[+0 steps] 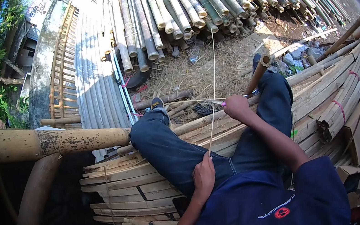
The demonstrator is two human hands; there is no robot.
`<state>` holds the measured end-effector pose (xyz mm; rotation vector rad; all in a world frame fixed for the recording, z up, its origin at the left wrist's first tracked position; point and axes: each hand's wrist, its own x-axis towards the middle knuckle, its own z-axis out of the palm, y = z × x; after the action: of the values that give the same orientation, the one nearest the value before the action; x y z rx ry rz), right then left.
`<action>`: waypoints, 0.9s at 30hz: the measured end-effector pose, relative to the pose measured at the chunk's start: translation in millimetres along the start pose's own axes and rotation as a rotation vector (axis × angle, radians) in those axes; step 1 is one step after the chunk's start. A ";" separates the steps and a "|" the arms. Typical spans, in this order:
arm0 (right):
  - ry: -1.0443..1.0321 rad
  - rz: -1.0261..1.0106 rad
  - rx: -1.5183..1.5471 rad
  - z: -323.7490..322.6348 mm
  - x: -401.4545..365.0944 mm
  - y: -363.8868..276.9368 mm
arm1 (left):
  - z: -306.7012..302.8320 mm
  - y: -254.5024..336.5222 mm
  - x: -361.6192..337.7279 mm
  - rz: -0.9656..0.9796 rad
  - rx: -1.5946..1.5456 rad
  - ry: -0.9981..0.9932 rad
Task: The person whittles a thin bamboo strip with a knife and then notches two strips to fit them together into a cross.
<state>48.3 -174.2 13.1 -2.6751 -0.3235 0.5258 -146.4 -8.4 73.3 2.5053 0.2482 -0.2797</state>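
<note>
I sit with knees apart, and a long thin bamboo strip [213, 78] runs from my lap up past my knees towards the stacked poles. Its near end is pinched in my left hand [204, 173], which rests against my left thigh. My right hand [236, 107] is a fist between my knees, wrapped round a knife [216, 103] with a pink part showing by the fingers. The narrow, pale blade points left and crosses the strip. Thin fibres trail left from the crossing. Most of the knife's handle is hidden inside the fist.
Bamboo poles [170, 8] lie stacked ahead, cut ends facing me. Split bamboo slats [125, 183] lie under and beside me. A thick bamboo pole [73, 139] juts in at left; an upright cut pole [257, 74] stands by my right knee. Shavings [183, 73] cover the ground.
</note>
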 end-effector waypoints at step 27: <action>0.005 -0.239 0.178 35.4 -16.2 -5.0 | 5.0 -17.5 14.1 -0.182 -0.665 -0.063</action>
<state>18.7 -162.7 -9.9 -2.4242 -0.5586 0.4511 -137.8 4.4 56.1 1.8177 0.4602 -0.2905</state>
